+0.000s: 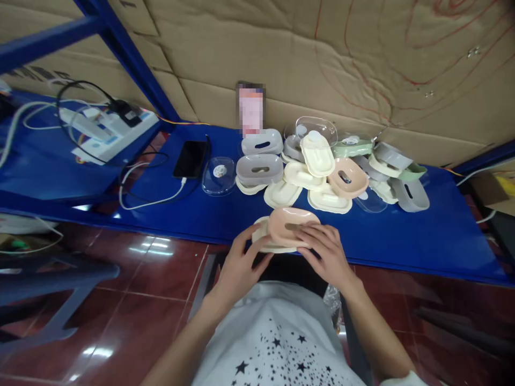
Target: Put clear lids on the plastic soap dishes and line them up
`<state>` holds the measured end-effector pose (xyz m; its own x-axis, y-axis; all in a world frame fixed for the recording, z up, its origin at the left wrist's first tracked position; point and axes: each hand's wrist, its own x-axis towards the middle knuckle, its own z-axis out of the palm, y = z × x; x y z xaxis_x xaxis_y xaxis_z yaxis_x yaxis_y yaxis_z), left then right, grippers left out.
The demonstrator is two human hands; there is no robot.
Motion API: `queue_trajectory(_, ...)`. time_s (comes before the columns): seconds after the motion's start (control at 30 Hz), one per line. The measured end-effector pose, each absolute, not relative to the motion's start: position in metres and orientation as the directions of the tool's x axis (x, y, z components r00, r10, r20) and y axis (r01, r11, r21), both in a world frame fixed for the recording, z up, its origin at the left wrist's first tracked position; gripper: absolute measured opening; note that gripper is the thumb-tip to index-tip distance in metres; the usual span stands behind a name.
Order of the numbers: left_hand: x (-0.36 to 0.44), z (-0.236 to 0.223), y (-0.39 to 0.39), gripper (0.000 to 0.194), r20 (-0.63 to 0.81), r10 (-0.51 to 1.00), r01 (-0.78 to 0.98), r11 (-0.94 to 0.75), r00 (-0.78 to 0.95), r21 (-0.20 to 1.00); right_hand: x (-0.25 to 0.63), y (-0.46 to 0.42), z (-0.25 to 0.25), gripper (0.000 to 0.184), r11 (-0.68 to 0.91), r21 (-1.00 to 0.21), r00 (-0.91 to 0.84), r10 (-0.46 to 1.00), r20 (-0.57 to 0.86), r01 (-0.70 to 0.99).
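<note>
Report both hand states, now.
Left hand: holding the cream tray at its left end.
Right hand: holding the peach dish at its right end.

One head-worn view, facing forward and down, near above the blue table, cardboard wall beyond

Held peach dish: smooth, glossy plastic. Cardboard: matt, creased. Floor tiles: glossy.
</note>
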<state>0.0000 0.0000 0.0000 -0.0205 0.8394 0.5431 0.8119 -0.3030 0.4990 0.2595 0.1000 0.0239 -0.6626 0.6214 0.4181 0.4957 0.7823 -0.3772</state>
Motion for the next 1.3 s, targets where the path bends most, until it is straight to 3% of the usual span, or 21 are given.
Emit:
queue_trajectory(0.2, 0.009, -0.006, 0.012, 0.068, 0.525, 0.85, 0.715, -0.338, -0.048, 0.612, 0.25, 0.093, 0.039, 0.032, 0.826, -0.26, -0.744, 0.564, 0.357, 0.501)
queue_trajectory(0.43, -0.003, -0.006, 0.017, 0.049, 0.523, 0.848, 0.757, -0.399, 0.09, 0.517, 0.245, 0.092, 0.032, 0.034, 0.825, -0.227, -0.779, 0.564, 0.273, 0.517)
queue_trajectory(0.57, -0.015, -0.002, 0.019, 0.038, 0.508, 0.85, 0.773, -0.412, 0.137, 0.482, 0.246, 0.091, 0.025, 0.047, 0.832, -0.243, -0.797, 0.55, 0.25, 0.498)
queue_trajectory(0.7, -0.036, 0.018, 0.042, 0.04, 0.526, 0.834, 0.783, -0.434, 0.164, 0.444, 0.252, 0.095, 0.02, 0.058, 0.818, -0.256, -0.775, 0.572, 0.269, 0.515)
queue_trajectory(0.8, -0.057, 0.04, 0.083, 0.04, 0.514, 0.855, 0.879, -0.295, 0.068, 0.376, 0.257, 0.098, 0.017, 0.068, 0.785, -0.286, -0.737, 0.617, 0.277, 0.55)
queue_trajectory(0.9, -0.078, 0.055, 0.12, 0.053, 0.453, 0.89, 0.94, -0.19, 0.044, 0.282, 0.258, 0.098, 0.013, 0.071, 0.763, -0.318, -0.702, 0.645, 0.303, 0.563)
queue_trajectory(1.03, -0.096, 0.05, 0.124, 0.058, 0.436, 0.889, 0.962, 0.018, -0.14, 0.271, 0.256, 0.095, 0.007, 0.071, 0.75, -0.347, -0.632, 0.661, 0.405, 0.563)
queue_trajectory(1.13, -0.098, 0.034, 0.104, 0.047, 0.386, 0.883, 0.945, 0.161, -0.267, 0.286, 0.253, 0.093, 0.004, 0.067, 0.733, -0.38, -0.579, 0.679, 0.451, 0.564)
queue_trajectory(1.3, -0.094, 0.018, 0.072, 0.031, 0.386, 0.846, 0.914, 0.253, -0.368, 0.318, 0.25, 0.093, 0.005, 0.062, 0.722, -0.388, -0.549, 0.69, 0.472, 0.573)
